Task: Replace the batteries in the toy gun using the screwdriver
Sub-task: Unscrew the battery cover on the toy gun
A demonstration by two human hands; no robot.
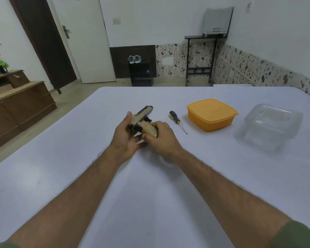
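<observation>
A tan and black toy gun (143,116) is held just above the white table (150,194), its barrel pointing away from me. My left hand (127,136) cups the rear of the gun from the left. My right hand (162,138) wraps the yellow grip from the right. A screwdriver (177,120) with a black and yellow handle lies on the table to the right of the gun, its thin shaft pointing toward me. No batteries are visible.
An orange lidded box (211,114) stands to the right of the screwdriver. A clear plastic container (270,126) sits farther right. Beyond the table's far edge are a door, a wooden cabinet at left and a black stand.
</observation>
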